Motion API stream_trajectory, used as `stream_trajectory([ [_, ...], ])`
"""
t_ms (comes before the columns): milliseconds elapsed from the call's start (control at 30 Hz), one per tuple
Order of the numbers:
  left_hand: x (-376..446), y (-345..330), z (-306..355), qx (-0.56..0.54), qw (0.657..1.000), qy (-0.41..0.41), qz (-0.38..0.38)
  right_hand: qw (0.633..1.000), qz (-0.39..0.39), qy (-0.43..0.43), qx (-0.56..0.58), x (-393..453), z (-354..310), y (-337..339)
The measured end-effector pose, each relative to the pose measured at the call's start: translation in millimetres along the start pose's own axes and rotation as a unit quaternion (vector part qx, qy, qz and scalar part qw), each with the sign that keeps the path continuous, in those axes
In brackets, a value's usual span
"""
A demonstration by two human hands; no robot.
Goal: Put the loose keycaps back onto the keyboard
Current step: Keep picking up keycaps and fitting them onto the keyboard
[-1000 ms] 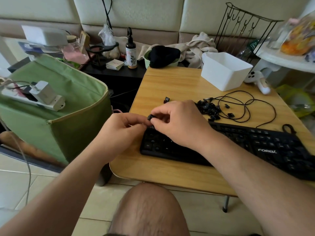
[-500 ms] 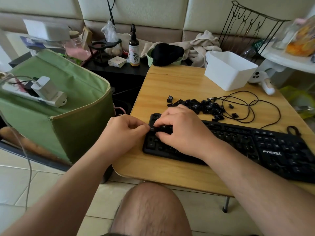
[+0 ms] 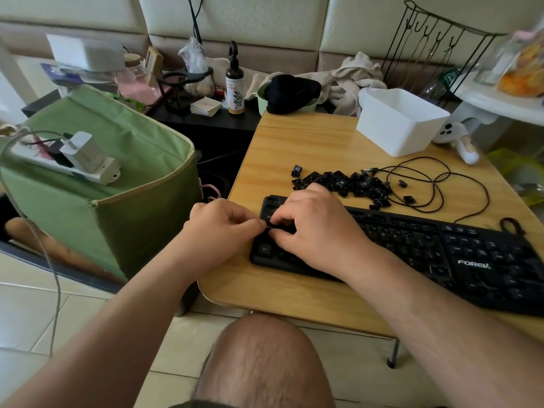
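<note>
both hands (image 3: 312, 228) on keyboard (image 3: 459, 257) left end, loose keycaps (image 3: 347, 184) behind

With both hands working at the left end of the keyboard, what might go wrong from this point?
1. The keyboard lies close to the table's near edge; hard pressing may slide it off.
2. The pile of loose keycaps sits just behind the right hand; a careless reach could scatter them, and stray ones already lie inside the cable loops.
3. The left hand and right hand hide the spot where they are working, so a cap may go on crooked.
</note>
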State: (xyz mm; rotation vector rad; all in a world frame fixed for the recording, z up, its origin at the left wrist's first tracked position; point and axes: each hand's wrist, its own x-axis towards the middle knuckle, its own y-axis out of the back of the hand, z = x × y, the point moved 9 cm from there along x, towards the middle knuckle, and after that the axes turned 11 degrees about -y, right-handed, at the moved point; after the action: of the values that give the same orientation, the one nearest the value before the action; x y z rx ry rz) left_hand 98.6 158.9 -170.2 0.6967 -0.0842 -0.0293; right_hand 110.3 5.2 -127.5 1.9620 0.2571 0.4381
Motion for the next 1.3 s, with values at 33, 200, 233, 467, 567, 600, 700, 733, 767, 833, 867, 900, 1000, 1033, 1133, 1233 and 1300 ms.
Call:
stream_trajectory([
  [33, -0.1, 0.3, 0.7, 0.006, 1.000, -0.003, 0.003, 1.000, -0.003, -0.001, -0.004, 0.4, -0.2, -0.5],
  [200, -0.8, -1.4, -2.1, 0.015, 1.000, -0.006, 0.013, 1.000, -0.007, -0.004, 0.005, 0.8, 0.4, -2.8],
  [233, -0.6, -1.0, -3.5, 0.014, 1.000, -0.003, 0.017, 1.000, -0.003, -0.007, 0.010, 0.5, 1.2, -2.4],
  [467, 3.7, -3.8, -4.9, 0.001, 1.000, -0.009, 0.020, 0.999, 0.041, 0.005, 0.019, -4.9, 2.8, -2.5],
  [567, 5.4, -3.0, -4.9, -0.003, 0.999, -0.005, 0.035, 0.999, 0.033, 0.026, -0.006, -5.1, -2.2, -3.2],
  [600, 5.8, -2.9, -4.0, 0.000, 0.999, -0.008, 0.037, 0.999, 0.029, 0.028, -0.011, -5.0, -2.8, -3.4],
  [700, 6.4, -2.7, -1.3, 0.021, 0.999, -0.019, 0.041, 0.999, 0.027, 0.025, -0.019, -5.0, -1.5, -2.9],
  [733, 6.5, -2.4, 0.0, 0.027, 0.998, -0.024, 0.042, 0.999, 0.028, 0.024, -0.021, -4.8, -1.1, -2.7],
  [767, 6.8, -1.8, 0.8, 0.030, 0.998, -0.029, 0.045, 0.999, 0.028, 0.023, -0.022, -4.4, -1.0, -2.8],
  [833, 8.1, 0.8, 0.1, 0.035, 0.997, -0.031, 0.056, 0.999, 0.030, 0.021, -0.021, -3.2, -1.8, -2.6],
  [867, 8.7, 1.9, -0.7, 0.035, 0.997, -0.030, 0.059, 0.999, 0.029, 0.019, -0.021, -2.3, -2.3, -2.8],
  [900, 9.5, 2.0, -1.7, 0.034, 0.997, -0.030, 0.059, 0.999, 0.027, 0.018, -0.023, -1.7, -2.8, -3.0],
  [1000, 10.0, 1.5, -3.4, 0.032, 0.997, -0.032, 0.057, 0.999, 0.018, 0.020, -0.031, -1.3, -3.8, -4.3],
  [1033, 9.7, 1.3, -4.1, 0.031, 0.998, -0.028, 0.056, 0.999, 0.016, 0.022, -0.031, -1.7, -3.4, -4.6],
  [1133, 8.2, 0.4, -4.0, 0.032, 0.998, -0.012, 0.053, 0.999, 0.006, 0.028, -0.029, -3.3, -1.5, -4.9],
  [1233, 7.4, -1.2, -1.4, 0.036, 0.998, -0.003, 0.053, 0.999, 0.000, 0.031, -0.028, -3.7, -1.2, -4.5],
  [1300, 7.9, -1.7, -0.5, 0.032, 0.998, -0.002, 0.059, 0.999, 0.000, 0.026, -0.024, -3.2, -1.3, -4.8],
])
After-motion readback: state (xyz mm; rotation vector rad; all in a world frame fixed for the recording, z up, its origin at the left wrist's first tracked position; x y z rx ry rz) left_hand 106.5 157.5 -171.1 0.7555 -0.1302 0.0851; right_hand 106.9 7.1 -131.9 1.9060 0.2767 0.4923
